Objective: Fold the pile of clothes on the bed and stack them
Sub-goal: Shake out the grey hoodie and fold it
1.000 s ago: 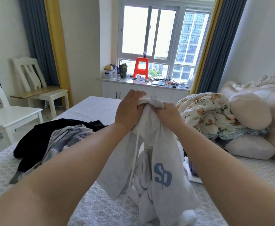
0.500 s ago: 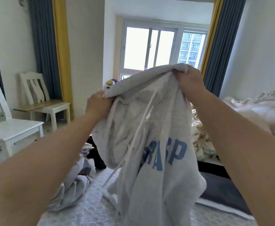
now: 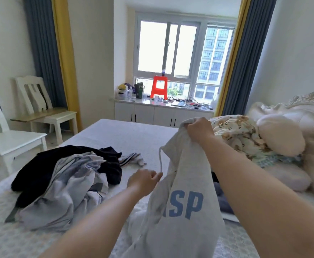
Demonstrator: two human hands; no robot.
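Head | bed (image 3: pixel 126 135) | right hand (image 3: pixel 199 130) grip clenches hoodie (image 3: pixel 184 211) | left hand (image 3: pixel 143 180) pinches drawstring (image 3: pixel 160 159)

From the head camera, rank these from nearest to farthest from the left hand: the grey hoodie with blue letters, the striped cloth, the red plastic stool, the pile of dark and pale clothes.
1. Grey hoodie with blue letters: right beside the left hand.
2. Pile of dark and pale clothes to its left and striped cloth just beyond: too close to call.
3. Red plastic stool: far off on the window counter.
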